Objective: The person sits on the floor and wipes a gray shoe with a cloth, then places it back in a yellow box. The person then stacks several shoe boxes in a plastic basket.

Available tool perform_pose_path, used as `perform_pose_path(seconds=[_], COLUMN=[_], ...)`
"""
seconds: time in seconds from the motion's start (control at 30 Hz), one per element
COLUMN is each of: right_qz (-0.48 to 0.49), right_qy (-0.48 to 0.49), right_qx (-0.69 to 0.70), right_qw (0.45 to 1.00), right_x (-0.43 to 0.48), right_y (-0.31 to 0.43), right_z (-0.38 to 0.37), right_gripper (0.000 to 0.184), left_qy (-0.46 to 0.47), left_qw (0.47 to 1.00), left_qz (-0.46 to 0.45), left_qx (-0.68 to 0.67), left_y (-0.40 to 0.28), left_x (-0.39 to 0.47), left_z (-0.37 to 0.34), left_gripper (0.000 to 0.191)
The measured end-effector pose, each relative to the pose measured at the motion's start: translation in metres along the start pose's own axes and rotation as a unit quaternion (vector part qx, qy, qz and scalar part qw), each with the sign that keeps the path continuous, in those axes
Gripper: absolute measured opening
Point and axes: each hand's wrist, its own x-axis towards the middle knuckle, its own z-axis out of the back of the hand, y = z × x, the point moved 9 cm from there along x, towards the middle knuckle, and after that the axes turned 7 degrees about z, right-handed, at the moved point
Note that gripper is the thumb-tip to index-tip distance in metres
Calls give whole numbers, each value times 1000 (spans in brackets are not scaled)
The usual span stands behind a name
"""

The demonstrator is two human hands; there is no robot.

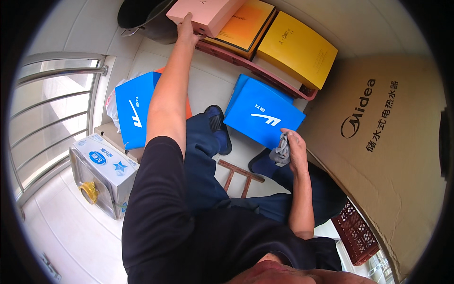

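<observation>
My left hand (188, 31) reaches out to the far side and grips the near corner of a pink cardboard box (209, 16). That box lies partly over an orange box with a dark edge (244, 26); its far end runs out of view. In my right hand (298, 151) is a crumpled grey cloth (282, 151). The cloth is close to the near edge of a blue shoebox (264, 113) with a white logo; whether they touch I cannot tell. Beneath this shoebox another blue box (244, 83) shows in part.
A yellow box (298, 49) and the orange one rest on a red plastic crate (241, 64). A large Midea carton (390, 142) rises at right. At left are another blue shoebox (131, 110), a milk carton (106, 159), a barred window (53, 103) and a dark pot (156, 21).
</observation>
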Motion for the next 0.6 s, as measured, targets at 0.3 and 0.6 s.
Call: perform_pose_path(seconds=[0.3, 0.6], right_qz=[9, 8], right_qy=[-3, 3], right_qx=[-24, -5], right_qw=[1000, 1000], right_x=[6, 10], right_y=[-4, -9], right_z=[5, 7], right_gripper=[37, 35], left_qy=[-15, -298], left_qw=[999, 901], left_qz=[-4, -172], left_qx=[-27, 266], left_y=[-1, -18], left_x=[10, -66], left_z=[10, -31], left_gripper=[49, 82])
